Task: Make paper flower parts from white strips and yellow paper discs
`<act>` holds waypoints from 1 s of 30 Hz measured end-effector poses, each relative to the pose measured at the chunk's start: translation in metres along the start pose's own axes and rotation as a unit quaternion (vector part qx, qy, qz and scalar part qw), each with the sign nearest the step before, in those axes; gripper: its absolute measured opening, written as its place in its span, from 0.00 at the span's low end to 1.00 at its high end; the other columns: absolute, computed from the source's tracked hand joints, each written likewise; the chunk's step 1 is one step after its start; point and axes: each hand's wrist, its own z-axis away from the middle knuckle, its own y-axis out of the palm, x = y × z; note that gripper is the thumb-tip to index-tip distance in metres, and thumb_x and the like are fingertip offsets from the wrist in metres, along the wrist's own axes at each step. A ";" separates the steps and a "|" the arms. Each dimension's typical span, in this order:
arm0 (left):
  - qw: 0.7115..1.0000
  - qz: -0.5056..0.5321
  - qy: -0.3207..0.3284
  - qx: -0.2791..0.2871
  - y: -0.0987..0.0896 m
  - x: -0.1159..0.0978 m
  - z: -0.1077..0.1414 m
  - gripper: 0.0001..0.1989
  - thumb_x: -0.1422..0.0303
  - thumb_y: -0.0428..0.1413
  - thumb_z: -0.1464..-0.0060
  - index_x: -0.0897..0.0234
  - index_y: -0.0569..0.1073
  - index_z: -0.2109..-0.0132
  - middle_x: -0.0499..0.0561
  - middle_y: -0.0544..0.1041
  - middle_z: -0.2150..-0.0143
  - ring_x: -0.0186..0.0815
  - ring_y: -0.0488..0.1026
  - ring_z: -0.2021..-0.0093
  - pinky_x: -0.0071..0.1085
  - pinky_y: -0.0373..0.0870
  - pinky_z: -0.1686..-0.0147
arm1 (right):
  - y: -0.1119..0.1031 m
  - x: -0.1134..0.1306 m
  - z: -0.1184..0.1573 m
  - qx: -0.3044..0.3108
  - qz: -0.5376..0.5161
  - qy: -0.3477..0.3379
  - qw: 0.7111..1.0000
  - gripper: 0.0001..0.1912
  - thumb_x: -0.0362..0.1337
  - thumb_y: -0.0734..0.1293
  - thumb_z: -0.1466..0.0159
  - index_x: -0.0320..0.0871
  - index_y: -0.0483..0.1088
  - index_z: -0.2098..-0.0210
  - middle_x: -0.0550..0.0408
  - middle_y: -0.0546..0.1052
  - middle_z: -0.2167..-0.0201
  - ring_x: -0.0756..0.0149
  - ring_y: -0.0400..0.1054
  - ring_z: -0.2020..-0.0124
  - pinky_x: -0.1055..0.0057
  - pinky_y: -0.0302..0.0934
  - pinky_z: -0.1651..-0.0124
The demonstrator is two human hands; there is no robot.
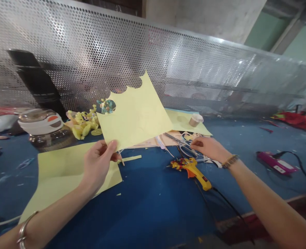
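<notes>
My left hand (98,164) pinches the lower left corner of a pale yellow paper sheet (137,114), held up above the table. Its top edge is cut in scallops. A thin pale stick-like piece (122,158) shows beside the fingers of that hand; whether they grip it I cannot tell. My right hand (210,148) is closed at the handles of a pair of scissors (184,148), which lie with the blades pointing away to the left. Just in front of that hand lies a yellow hot glue gun (194,171), its nozzle pointing left.
More yellow paper (62,176) lies under my left forearm, and another sheet (179,121) at the back bears a small tape roll (196,120). Yellow paper flowers (82,124) and a lidded jar (45,129) stand left. A purple power strip (276,162) lies right, before a perforated metal panel (168,65).
</notes>
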 end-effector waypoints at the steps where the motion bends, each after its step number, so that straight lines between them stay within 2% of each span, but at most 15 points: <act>1: 1.000 -0.010 0.001 -0.001 -0.001 0.000 0.000 0.09 0.60 0.61 0.51 0.61 0.75 0.66 0.43 0.73 0.77 0.30 0.72 0.80 0.24 0.70 0.78 | 0.002 0.000 -0.013 0.011 0.008 -0.003 1.000 0.14 0.45 0.63 0.37 0.42 0.75 0.64 0.48 0.79 0.65 0.61 0.71 0.64 0.71 0.57 0.66; 3: 1.000 -0.022 0.002 -0.001 -0.002 0.001 -0.001 0.09 0.60 0.61 0.50 0.61 0.75 0.67 0.43 0.73 0.78 0.30 0.72 0.79 0.23 0.70 0.78 | 0.007 -0.001 -0.034 0.038 0.026 -0.008 0.999 0.10 0.42 0.68 0.43 0.40 0.74 0.72 0.49 0.78 0.72 0.62 0.70 0.69 0.71 0.55 0.69; 5: 1.000 -0.022 0.006 0.000 -0.003 0.002 -0.001 0.08 0.61 0.61 0.50 0.61 0.74 0.67 0.43 0.73 0.78 0.29 0.72 0.80 0.23 0.69 0.78 | 0.013 0.000 -0.048 0.055 0.041 -0.009 0.998 0.11 0.40 0.69 0.45 0.40 0.71 0.78 0.51 0.74 0.79 0.63 0.68 0.74 0.71 0.52 0.72; 7: 1.000 -0.020 0.010 0.000 -0.003 0.003 -0.001 0.08 0.61 0.61 0.50 0.61 0.74 0.67 0.43 0.73 0.78 0.29 0.72 0.80 0.23 0.69 0.78 | 0.015 0.001 -0.053 0.058 0.049 -0.009 0.997 0.12 0.39 0.68 0.46 0.40 0.68 0.81 0.52 0.72 0.82 0.64 0.66 0.76 0.71 0.50 0.73; 12: 1.000 -0.026 0.012 -0.004 -0.003 0.003 -0.001 0.09 0.60 0.61 0.50 0.61 0.73 0.68 0.43 0.72 0.78 0.29 0.72 0.79 0.23 0.68 0.78 | 0.007 -0.002 -0.048 0.032 0.035 0.000 0.999 0.11 0.42 0.62 0.40 0.39 0.69 0.71 0.52 0.73 0.79 0.67 0.65 0.77 0.72 0.49 0.75; 14: 1.000 -0.021 0.013 -0.001 -0.003 0.003 -0.002 0.09 0.60 0.61 0.50 0.61 0.74 0.67 0.43 0.73 0.77 0.29 0.72 0.79 0.23 0.68 0.78 | 0.002 -0.004 -0.044 0.015 0.031 0.003 0.999 0.10 0.41 0.62 0.41 0.40 0.69 0.68 0.53 0.73 0.77 0.67 0.65 0.77 0.72 0.50 0.75; 18: 1.000 0.000 0.015 0.001 -0.004 0.005 -0.003 0.09 0.61 0.60 0.50 0.62 0.74 0.66 0.43 0.72 0.77 0.29 0.71 0.80 0.23 0.68 0.79 | -0.011 -0.009 -0.031 -0.040 0.041 0.014 0.998 0.09 0.40 0.66 0.46 0.42 0.68 0.67 0.52 0.74 0.74 0.61 0.67 0.73 0.71 0.50 0.74; 22: 1.000 0.004 0.009 0.002 -0.003 0.006 -0.003 0.10 0.61 0.61 0.51 0.62 0.74 0.66 0.44 0.73 0.76 0.28 0.71 0.80 0.23 0.69 0.78 | -0.018 -0.009 -0.016 -0.074 0.025 0.000 0.997 0.09 0.43 0.66 0.45 0.44 0.68 0.70 0.48 0.76 0.66 0.57 0.69 0.68 0.70 0.55 0.71; 26: 1.000 0.014 -0.005 0.002 -0.001 0.006 -0.002 0.10 0.61 0.62 0.52 0.63 0.75 0.66 0.44 0.73 0.75 0.27 0.70 0.80 0.23 0.69 0.78 | -0.018 -0.011 -0.014 -0.081 -0.012 -0.019 0.996 0.11 0.45 0.66 0.44 0.44 0.67 0.75 0.51 0.76 0.72 0.60 0.68 0.72 0.70 0.56 0.71; 30: 0.999 0.029 -0.020 -0.003 0.000 0.005 -0.002 0.11 0.61 0.62 0.53 0.64 0.74 0.66 0.44 0.73 0.75 0.26 0.70 0.81 0.22 0.68 0.79 | -0.017 -0.019 -0.026 -0.104 -0.061 -0.019 0.993 0.18 0.52 0.68 0.45 0.43 0.69 0.77 0.52 0.74 0.77 0.60 0.67 0.75 0.69 0.55 0.73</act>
